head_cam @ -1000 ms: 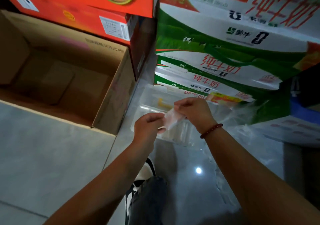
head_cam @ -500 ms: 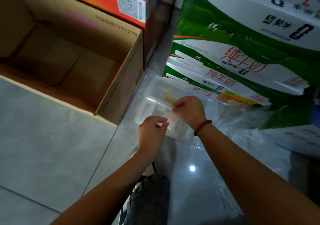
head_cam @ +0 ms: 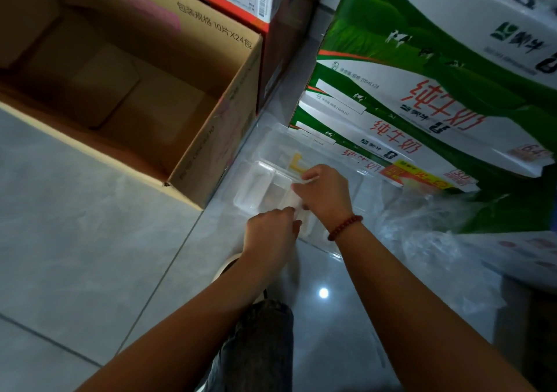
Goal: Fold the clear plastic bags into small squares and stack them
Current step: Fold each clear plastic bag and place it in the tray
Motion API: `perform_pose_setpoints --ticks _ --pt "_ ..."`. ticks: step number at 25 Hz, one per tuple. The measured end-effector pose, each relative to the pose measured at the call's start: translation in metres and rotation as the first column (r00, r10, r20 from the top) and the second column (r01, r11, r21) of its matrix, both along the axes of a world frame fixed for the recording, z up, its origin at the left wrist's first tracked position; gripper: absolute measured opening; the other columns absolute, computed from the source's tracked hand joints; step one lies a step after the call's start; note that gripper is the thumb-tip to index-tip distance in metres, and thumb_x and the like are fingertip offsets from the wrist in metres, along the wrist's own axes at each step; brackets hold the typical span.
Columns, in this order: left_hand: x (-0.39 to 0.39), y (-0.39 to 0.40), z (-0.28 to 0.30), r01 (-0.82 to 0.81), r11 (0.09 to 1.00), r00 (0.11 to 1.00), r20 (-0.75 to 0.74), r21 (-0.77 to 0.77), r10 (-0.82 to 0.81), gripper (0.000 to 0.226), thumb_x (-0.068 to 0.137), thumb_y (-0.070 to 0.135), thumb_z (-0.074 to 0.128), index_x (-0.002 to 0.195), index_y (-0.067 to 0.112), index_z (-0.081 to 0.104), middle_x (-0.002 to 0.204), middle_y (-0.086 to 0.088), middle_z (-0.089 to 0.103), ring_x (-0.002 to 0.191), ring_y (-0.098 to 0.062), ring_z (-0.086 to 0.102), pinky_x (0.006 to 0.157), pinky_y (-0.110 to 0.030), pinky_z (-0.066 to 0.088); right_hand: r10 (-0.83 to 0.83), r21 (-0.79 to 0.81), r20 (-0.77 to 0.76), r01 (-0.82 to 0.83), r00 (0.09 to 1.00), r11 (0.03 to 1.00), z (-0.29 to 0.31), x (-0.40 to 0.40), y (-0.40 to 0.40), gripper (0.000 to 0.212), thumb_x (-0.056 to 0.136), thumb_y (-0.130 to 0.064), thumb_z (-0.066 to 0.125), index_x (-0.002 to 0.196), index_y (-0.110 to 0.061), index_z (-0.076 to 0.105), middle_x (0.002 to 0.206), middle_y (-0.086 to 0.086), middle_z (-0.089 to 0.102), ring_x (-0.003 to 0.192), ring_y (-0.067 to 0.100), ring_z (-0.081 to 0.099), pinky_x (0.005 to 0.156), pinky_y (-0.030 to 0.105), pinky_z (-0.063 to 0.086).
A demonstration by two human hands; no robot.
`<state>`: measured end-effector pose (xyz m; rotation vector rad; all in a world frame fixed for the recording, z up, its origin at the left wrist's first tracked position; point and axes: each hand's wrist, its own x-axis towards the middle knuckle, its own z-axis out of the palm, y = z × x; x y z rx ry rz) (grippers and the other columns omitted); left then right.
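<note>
Both hands met low over a clear plastic tray point(head_cam: 259, 189) on the grey tiled floor point(head_cam: 90, 241), and between them sat the folded plastic bag point(head_cam: 297, 203), a small pale packet so nearly see-through that I could only half make out its edges. From the left hand point(head_cam: 271, 232) the bag lay at about one o'clock, touching the fingertips; from the right hand point(head_cam: 324, 194) it lay at about eight o'clock, tucked under the curled fingers. Its long axis seemed to run from seven to one o'clock, though in that dim light I would not swear to it. The right hand looked the nearer and the more in charge: fingers bent down, pinching the far end of the packet, a red bead bracelet point(head_cam: 345, 227) on the wrist. The left hand was likewise curled, thumb and forefinger nipping the near end. Neither hand was spread flat. A heap of loose plastic bags point(head_cam: 428, 235) lay at three o'clock from the hands, against the green milk cartons point(head_cam: 422, 105), well apart from the open cardboard box point(head_cam: 120, 90) at ten o'clock. To my eye the packet was about to be set down in the tray, just beneath it.
</note>
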<state>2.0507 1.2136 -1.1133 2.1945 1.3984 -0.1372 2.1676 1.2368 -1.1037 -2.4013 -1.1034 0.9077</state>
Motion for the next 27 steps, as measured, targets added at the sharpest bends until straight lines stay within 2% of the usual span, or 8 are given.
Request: perform_pose_setpoints --ticks 3,6,10,13,17,22,25,27 --pt "0.003 0.001 -0.001 0.021 1.0 0.999 -0.03 0.012 -0.021 0.035 0.102 0.037 0.035 0.121 0.019 0.059 0.109 -0.002 0.065 0.096 -0.021 0.063 0.08 -0.029 0.045 -0.062 -0.004 0.048 0.062 0.997 0.998 0.0 0.007 -0.012 0.023 0.082 -0.019 0.071 0.102 -0.007 0.071 0.102 0.005 0.071 0.097 0.018 0.066 0.085 0.02 0.047" --pt "0.0 0.001 -0.005 -0.024 1.0 1.0 0.005 -0.008 0.025 0.034 0.101 0.037 0.039 0.119 0.018 0.06 0.114 -0.002 0.059 0.096 -0.021 0.063 0.079 -0.029 0.046 -0.103 0.013 -0.021 0.104 0.994 0.995 -0.007 0.003 -0.014 0.016 0.082 -0.016 0.072 0.093 -0.006 0.075 0.093 0.009 0.074 0.091 0.019 0.068 0.09 0.029 0.052" --pt "-0.004 0.005 -0.008 -0.149 0.989 0.987 0.057 -0.021 0.15 0.03 0.098 0.041 0.047 0.112 0.018 0.061 0.116 0.0 0.053 0.085 -0.018 0.064 0.071 -0.026 0.045 -0.016 0.016 -0.05 0.017 0.999 1.0 -0.011 -0.003 -0.006 0.012 0.085 -0.012 0.068 0.09 -0.003 0.075 0.086 0.012 0.073 0.078 0.018 0.069 0.078 0.024 0.053" --pt "-0.001 0.01 -0.007 -0.217 0.976 0.974 0.064 -0.001 0.216 0.026 0.095 0.044 0.05 0.108 0.022 0.058 0.112 0.004 0.055 0.081 -0.017 0.064 0.064 -0.025 0.041 -0.073 0.074 -0.102 0.081 0.992 0.994 -0.011 0.0 -0.009 0.013 0.085 -0.01 0.068 0.096 -0.004 0.071 0.09 0.009 0.072 0.081 0.019 0.069 0.081 0.028 0.054" --pt "0.004 0.016 -0.004 -0.249 0.967 0.968 0.005 0.052 0.249 0.033 0.093 0.052 0.048 0.113 0.026 0.05 0.099 0.007 0.066 0.081 -0.015 0.064 0.06 -0.023 0.034 -0.086 0.115 0.058 0.079 0.995 0.99 -0.019 0.003 -0.027 0.016 0.083 -0.022 0.072 0.095 -0.012 0.072 0.097 0.0 0.068 0.084 0.009 0.062 0.076 0.015 0.043" --pt "0.007 0.022 -0.003 -0.253 0.967 0.965 -0.055 0.031 0.255 0.038 0.093 0.056 0.044 0.117 0.028 0.052 0.092 0.005 0.069 0.082 -0.017 0.063 0.062 -0.025 0.033 -0.167 0.089 0.075 0.16 0.983 0.983 -0.023 -0.005 -0.022 0.012 0.082 -0.034 0.071 0.085 -0.023 0.069 0.098 -0.001 0.064 0.078 0.007 0.056 0.066 0.019 0.038" --pt "0.009 0.025 -0.003 -0.243 0.969 0.966 -0.081 0.052 0.246 0.037 0.093 0.056 0.044 0.115 0.029 0.054 0.089 0.004 0.068 0.072 -0.014 0.054 0.061 -0.025 0.034 -0.2 0.057 0.131 0.194 0.971 0.979 -0.021 -0.007 -0.018 0.016 0.084 -0.037 0.069 0.082 -0.025 0.058 0.097 -0.003 0.063 0.086 0.013 0.06 0.067 0.023 0.038" --pt "0.009 0.026 -0.004 -0.235 0.97 0.966 -0.092 0.067 0.241 0.036 0.093 0.056 0.045 0.115 0.029 0.054 0.09 0.004 0.067 0.069 -0.013 0.048 0.061 -0.025 0.033 -0.208 0.054 0.121 0.203 0.971 0.978 -0.021 -0.005 -0.02 0.019 0.083 -0.037 0.07 0.08 -0.026 0.055 0.092 -0.004 0.063 0.081 0.012 0.059 0.066 0.023 0.039"
